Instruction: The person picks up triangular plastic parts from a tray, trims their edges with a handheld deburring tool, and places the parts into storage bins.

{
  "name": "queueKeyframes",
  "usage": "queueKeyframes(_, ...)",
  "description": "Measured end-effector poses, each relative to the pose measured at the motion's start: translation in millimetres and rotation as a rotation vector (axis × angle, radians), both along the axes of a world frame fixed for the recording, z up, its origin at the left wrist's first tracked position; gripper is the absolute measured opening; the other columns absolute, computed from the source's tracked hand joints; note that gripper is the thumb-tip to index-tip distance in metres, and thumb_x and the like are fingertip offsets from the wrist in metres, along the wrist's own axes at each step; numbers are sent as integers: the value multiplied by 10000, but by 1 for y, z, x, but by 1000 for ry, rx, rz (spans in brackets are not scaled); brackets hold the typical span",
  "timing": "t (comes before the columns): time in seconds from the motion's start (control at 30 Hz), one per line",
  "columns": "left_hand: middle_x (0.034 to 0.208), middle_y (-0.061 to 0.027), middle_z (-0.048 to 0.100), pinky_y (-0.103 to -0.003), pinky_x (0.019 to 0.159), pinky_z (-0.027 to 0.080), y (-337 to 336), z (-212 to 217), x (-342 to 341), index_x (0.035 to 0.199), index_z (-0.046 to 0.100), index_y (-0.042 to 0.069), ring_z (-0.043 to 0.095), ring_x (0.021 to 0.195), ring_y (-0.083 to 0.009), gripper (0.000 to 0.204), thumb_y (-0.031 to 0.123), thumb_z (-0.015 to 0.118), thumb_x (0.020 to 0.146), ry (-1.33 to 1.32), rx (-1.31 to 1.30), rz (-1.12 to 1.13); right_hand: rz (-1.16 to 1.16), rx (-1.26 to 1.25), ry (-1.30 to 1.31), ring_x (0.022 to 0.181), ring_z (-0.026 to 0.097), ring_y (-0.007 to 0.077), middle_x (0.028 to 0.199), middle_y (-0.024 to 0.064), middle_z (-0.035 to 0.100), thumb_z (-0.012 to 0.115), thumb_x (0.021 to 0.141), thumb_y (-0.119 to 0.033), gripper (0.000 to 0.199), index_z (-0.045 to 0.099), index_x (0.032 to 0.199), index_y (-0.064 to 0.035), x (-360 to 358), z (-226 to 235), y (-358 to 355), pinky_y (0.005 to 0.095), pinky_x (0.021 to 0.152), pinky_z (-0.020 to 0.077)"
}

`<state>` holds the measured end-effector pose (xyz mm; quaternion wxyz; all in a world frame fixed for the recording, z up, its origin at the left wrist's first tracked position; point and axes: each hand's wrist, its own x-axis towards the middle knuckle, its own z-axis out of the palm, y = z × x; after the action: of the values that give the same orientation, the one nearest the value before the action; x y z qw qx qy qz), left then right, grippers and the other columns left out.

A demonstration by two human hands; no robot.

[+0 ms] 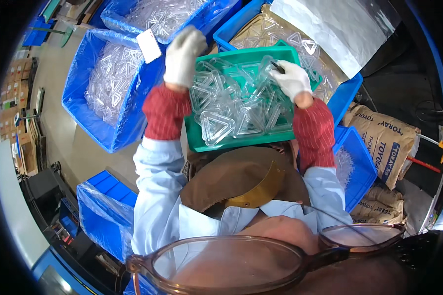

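My white-gloved left hand (185,56) is raised beside the far left corner of a green tray (202,143); its fingers are blurred, and I see nothing held in them. Over the tray's far right part, my gloved right hand (291,79) is closed on a small black tool (278,68), whose kind I cannot make out. A clear plastic piece (267,64) is right at those fingertips. Clear triangular plastic frames (216,128) lie heaped in the tray, mostly toward its left and near sides.
Blue plastic-lined bins (103,137) with clear parts stand left and far left. A white card (148,45) rests on one rim. Far right, a blue crate (225,35) holds more triangles beside a silvery sheet (337,34). Brown paper sacks (379,142) stand at right.
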<state>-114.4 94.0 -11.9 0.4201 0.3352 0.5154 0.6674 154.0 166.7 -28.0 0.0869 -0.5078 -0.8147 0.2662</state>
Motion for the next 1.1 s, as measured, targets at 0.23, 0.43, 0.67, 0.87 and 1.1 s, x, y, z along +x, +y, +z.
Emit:
queueKeyframes(0.23,924,-112,601,-288,655,516,-71,5,93,1141,500,-21,604,809,-202,410,315,526,906,-510,-251,-145,-58,-345,676,693,526,53,756,17,629,666,810,-144,186,663,940,-11,0,43,-43,217,623,441)
queueKeyframes(0.43,837,-63,594,-244,547,463,-74,-9,92,1030,547,15,565,667,-131,330,322,520,910,-1130,-378,-792,559,-274,718,788,542,106,950,51,595,660,727,8,265,644,989,-30,-2,48,-43,213,654,426)
queueKeyframes(0.67,670,-10,499,-214,482,391,-78,6,102,962,540,0,448,548,-75,219,213,508,922,-154,-201,67,255,-252,804,756,557,127,952,46,606,575,871,-243,352,547,1160,-44,16,43,-57,257,698,460)
queueKeyframes(0.87,653,10,464,-215,469,368,-79,13,103,1000,522,2,408,531,-56,223,211,492,932,-211,-193,120,330,-191,841,753,605,190,878,98,633,521,907,-284,314,591,1045,-11,6,26,-77,284,671,469)
queueKeyframes(1.1,674,24,482,-201,487,362,-80,2,102,943,550,13,412,553,-37,209,212,490,931,-227,-207,78,395,-13,817,709,619,261,821,134,629,556,883,-264,281,619,979,-7,0,23,-79,315,627,477)
